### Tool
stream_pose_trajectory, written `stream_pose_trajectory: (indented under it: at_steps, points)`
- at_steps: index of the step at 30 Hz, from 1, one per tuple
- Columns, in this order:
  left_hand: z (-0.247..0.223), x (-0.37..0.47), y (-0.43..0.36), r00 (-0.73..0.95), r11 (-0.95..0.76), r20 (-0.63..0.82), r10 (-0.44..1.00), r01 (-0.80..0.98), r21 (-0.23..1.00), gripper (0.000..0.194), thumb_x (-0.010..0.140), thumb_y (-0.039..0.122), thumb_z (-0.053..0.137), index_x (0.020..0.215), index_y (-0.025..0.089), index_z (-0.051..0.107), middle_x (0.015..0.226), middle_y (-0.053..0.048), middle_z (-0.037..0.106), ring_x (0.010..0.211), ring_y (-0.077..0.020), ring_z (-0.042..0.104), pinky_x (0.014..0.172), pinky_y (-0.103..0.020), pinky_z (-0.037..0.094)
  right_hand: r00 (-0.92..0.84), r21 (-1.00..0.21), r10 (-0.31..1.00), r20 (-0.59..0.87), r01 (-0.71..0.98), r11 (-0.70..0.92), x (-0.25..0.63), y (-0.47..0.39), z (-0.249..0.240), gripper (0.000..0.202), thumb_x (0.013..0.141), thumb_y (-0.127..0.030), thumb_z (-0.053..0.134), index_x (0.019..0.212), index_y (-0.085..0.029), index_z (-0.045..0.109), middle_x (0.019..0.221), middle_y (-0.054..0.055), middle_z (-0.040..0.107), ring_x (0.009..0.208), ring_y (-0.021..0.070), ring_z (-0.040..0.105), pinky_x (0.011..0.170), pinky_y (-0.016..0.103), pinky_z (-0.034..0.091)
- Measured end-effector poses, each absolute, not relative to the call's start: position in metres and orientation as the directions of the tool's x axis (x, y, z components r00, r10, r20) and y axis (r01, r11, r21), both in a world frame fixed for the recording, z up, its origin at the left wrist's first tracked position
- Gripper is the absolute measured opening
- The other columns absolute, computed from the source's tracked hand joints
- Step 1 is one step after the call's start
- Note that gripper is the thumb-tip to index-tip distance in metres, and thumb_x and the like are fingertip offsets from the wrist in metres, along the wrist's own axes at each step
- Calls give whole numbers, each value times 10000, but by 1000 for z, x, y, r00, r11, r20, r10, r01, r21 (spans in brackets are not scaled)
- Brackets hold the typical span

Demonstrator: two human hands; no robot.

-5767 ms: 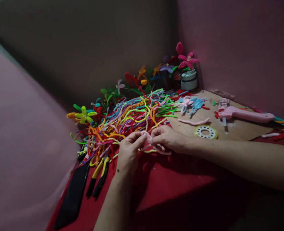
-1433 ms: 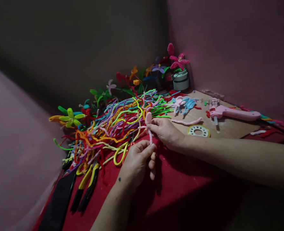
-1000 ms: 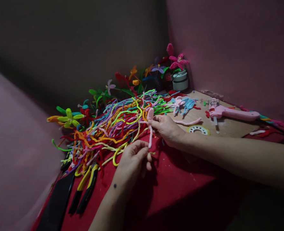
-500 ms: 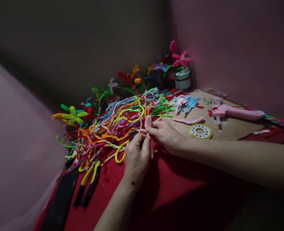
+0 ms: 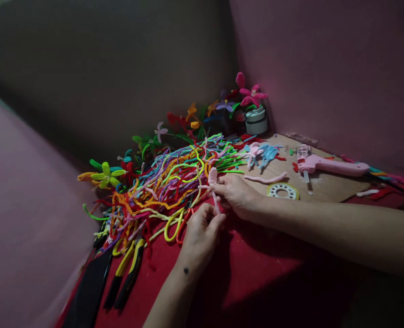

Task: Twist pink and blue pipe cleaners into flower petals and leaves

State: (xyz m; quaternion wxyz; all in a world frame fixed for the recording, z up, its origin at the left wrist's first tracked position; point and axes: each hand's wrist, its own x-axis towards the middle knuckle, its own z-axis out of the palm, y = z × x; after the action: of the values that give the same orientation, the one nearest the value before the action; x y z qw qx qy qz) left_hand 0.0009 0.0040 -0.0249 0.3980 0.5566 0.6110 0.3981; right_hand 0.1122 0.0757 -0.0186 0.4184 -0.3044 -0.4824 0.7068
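Note:
Between my two hands is a pale pink pipe cleaner point(image 5: 213, 176), its upper part bent into a flat loop like a petal. My right hand point(image 5: 238, 195) pinches it just below the loop, where a short pink end sticks out to the left. Lower down, my left hand point(image 5: 203, 231) grips the straight tail between thumb and fingers. Just left of that hand lie scissors with yellow and red handles point(image 5: 172, 226), their blades hidden. A big heap of coloured pipe cleaners point(image 5: 168, 177) spreads behind both hands.
Yellow-and-black pliers point(image 5: 129, 269) lie front left on the red surface point(image 5: 256, 282), beside a black flat object point(image 5: 89, 291). On the board point(image 5: 328, 184) are a pink glue gun point(image 5: 335, 165) and a tape roll point(image 5: 283, 192). Pipe-cleaner flowers point(image 5: 253, 94) stand along the wall.
My left hand has slid down and away from my right hand along the pink tail, leaving a straight length between them. My right hand still pinches below the loop. The view has shifted slightly.

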Motion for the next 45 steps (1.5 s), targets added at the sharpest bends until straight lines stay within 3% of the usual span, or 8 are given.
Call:
stream_pose_trajectory:
  at_steps: [3, 7, 14, 20, 26, 34, 39, 45]
  points:
    - [-16, -10, 3, -154, 110, -59, 986, 353, 929, 280, 668, 376, 640, 801, 171, 505, 503, 74, 466, 363, -56, 374, 359, -175, 277, -505, -954, 863, 18, -266, -136, 114, 77, -17, 244, 793, -266, 520, 591, -128, 503, 443, -44, 439, 339, 30, 294, 374, 200, 185]
    - [1, -19, 2, -361, -2, 116, 925, 303, 953, 319, 662, 399, 656, 844, 155, 560, 591, 44, 527, 435, -49, 423, 403, -164, 315, -572, -988, 819, 49, -146, -43, 116, 71, -14, 288, 753, -327, 570, 556, -126, 507, 440, -47, 420, 371, 34, 298, 396, 210, 187]
    - [1, -14, -1, -271, 3, 39, 962, 152, 988, 219, 683, 323, 660, 776, 130, 615, 491, 58, 468, 397, -26, 310, 382, -167, 213, -656, -982, 754, 29, -161, -103, 116, 61, -17, 181, 656, -212, 617, 544, -135, 498, 440, -59, 407, 385, 40, 303, 405, 217, 203]
    - [-3, -28, 4, -171, 49, -60, 984, -65, 997, 213, 666, 272, 687, 824, 139, 639, 680, 6, 589, 500, -47, 444, 471, -178, 320, -717, -975, 696, 18, -167, -147, 116, 65, -22, 210, 664, -274, 619, 544, -140, 510, 396, -59, 391, 354, 48, 297, 377, 225, 175]
    - [-10, -32, 6, -202, 43, -41, 979, 5, 999, 179, 659, 285, 689, 692, 123, 619, 557, 20, 526, 536, -87, 487, 578, -222, 389, -721, -976, 693, -4, -149, -160, 114, 62, -21, 118, 652, -215, 590, 586, -135, 532, 423, -66, 381, 367, 44, 270, 377, 221, 170]
    - [-9, -20, 3, -255, -89, 173, 951, 309, 947, 169, 689, 293, 642, 663, 130, 606, 636, 8, 569, 597, -88, 457, 581, -199, 369, -652, -994, 758, 15, -89, -57, 116, 59, -17, 182, 656, -219, 560, 522, -155, 455, 393, -71, 361, 357, 46, 290, 373, 215, 177]
    - [-6, -25, 4, -221, -17, 46, 974, 131, 991, 212, 663, 296, 675, 788, 133, 627, 652, 16, 565, 542, -66, 445, 542, -191, 359, -630, -1000, 776, 26, -15, 21, 119, 56, -13, 199, 663, -245, 569, 527, -148, 461, 443, -62, 399, 398, 43, 316, 395, 205, 209]
    - [-9, -24, 5, -226, -24, 23, 974, -5, 1000, 162, 632, 254, 700, 682, 129, 609, 633, 17, 575, 575, -76, 512, 595, -201, 413, -749, -988, 663, -9, -96, -122, 116, 57, -19, 190, 666, -250, 578, 535, -133, 507, 407, -67, 375, 360, 35, 266, 377, 215, 169]
